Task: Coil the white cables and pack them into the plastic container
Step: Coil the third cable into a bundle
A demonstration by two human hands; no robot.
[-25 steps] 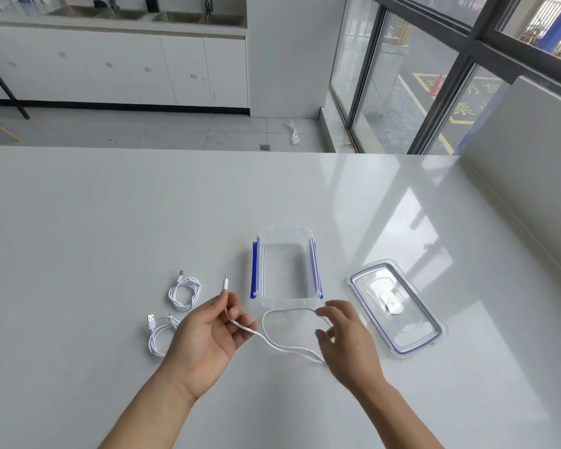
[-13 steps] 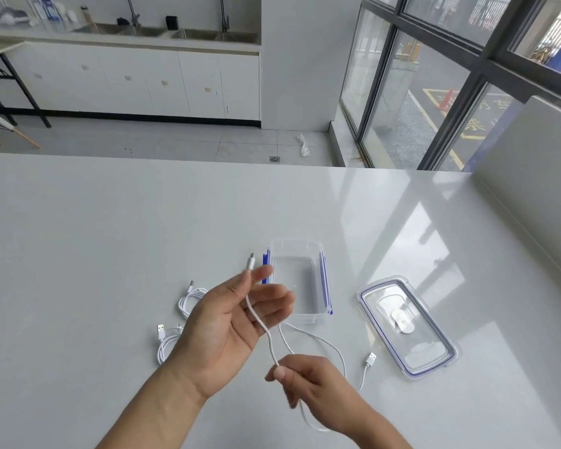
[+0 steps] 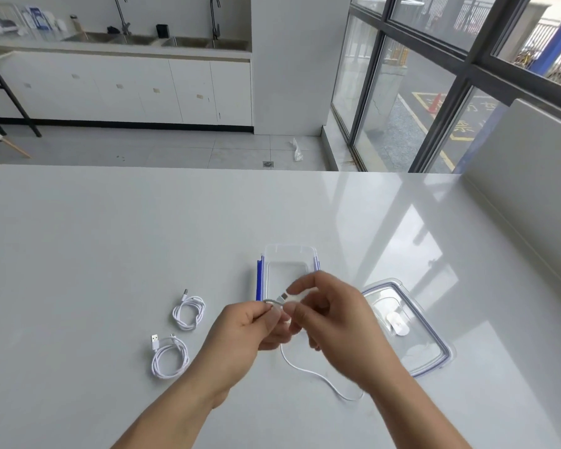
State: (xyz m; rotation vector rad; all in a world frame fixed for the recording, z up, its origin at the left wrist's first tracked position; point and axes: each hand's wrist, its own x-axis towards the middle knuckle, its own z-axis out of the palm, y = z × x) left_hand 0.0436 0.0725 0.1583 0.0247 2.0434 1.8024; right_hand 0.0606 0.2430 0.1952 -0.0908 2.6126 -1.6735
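A loose white cable (image 3: 308, 371) trails on the table below my hands, looping toward my right forearm. My left hand (image 3: 243, 332) pinches the cable near its plug end. My right hand (image 3: 334, 322) grips the same cable right beside it, fingers curled, slightly blurred. Both hands meet just in front of the clear plastic container (image 3: 289, 254), which has blue side latches and nothing visible inside. Two coiled white cables lie to the left: one coil (image 3: 189, 312) farther away, another coil (image 3: 169, 358) with a USB plug nearer.
The container's clear lid (image 3: 415, 345) with a blue seal lies flat to the right of my hands. A low white wall (image 3: 531, 196) runs along the table's right side. Beyond the far table edge are a floor, cabinets and sinks.
My right hand rose from low near the table edge up to my left hand, bringing cable with it. The left hand's fingers closed from spread to a pinch.
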